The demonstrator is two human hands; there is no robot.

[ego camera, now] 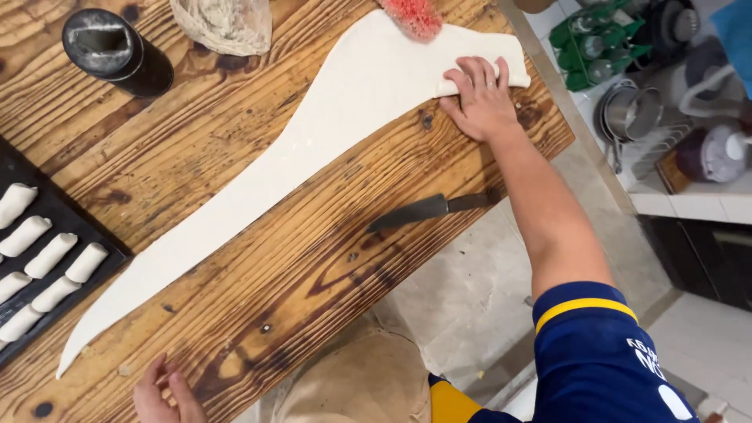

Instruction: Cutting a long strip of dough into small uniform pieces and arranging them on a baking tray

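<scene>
Dough [313, 149] in one long thin sheet lies across the wooden bench [274, 258], running from the right hand [479, 98] down to a point close to the left hand [160, 395]. Right fingers [470, 78] are spread flat, pressing the folded end of the sheet, gripping nothing. Left fingers rest open on the bench edge, just below the dough's tip, also holding nothing. One knife [427, 210] lies on the bench below the right hand, apart from it. One dark tray [70, 223] left of the left hand carries eight rolls [51, 254] in view. One black canister [113, 51], one bagged lump [223, 23] and one red brush [413, 16] sit beyond the dough.
</scene>
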